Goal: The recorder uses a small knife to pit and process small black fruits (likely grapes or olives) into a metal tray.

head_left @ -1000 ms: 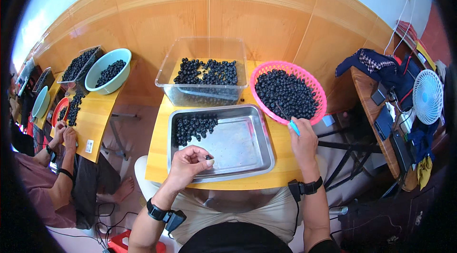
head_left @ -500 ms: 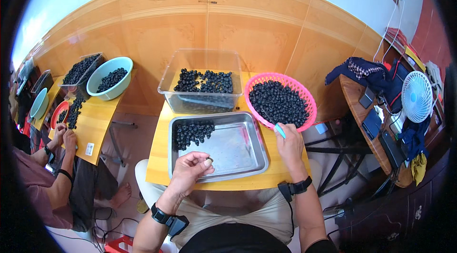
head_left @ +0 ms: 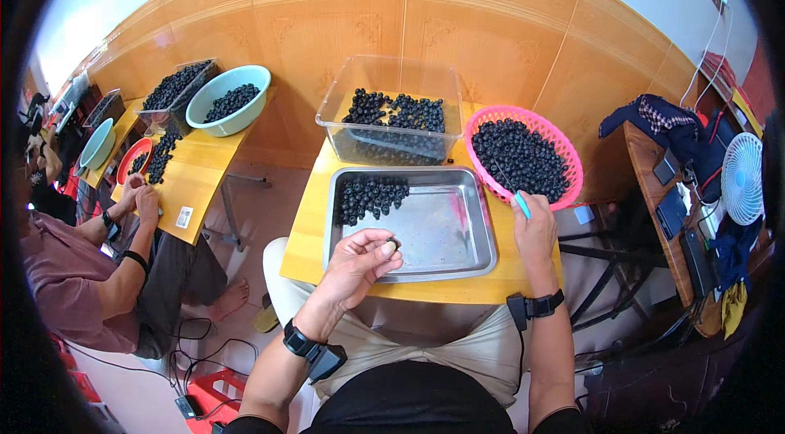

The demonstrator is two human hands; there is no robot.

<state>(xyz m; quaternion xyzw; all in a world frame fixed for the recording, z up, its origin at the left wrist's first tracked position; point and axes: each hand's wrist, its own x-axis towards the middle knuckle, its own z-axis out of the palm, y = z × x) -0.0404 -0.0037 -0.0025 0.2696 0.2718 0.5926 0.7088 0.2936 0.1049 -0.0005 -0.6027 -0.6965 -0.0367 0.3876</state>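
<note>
Head view: left hand [head_left: 356, 264] pinches 1 berry [head_left: 395, 243], right hand [head_left: 536, 231] grips a tool [head_left: 522, 205]; I can't read the label [head_left: 185, 217] on another table [head_left: 206, 186].

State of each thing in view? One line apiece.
Left hand: pinching a dark berry.
Right hand: gripping a teal-handled tool.
Metal tray: partly filled, berries bunched far left.
Clear bin: lidless, partly filled.
Pink basket: well filled.
Nearer teal bowl: partly filled.
White fan: running or off, cannot tell.
</note>
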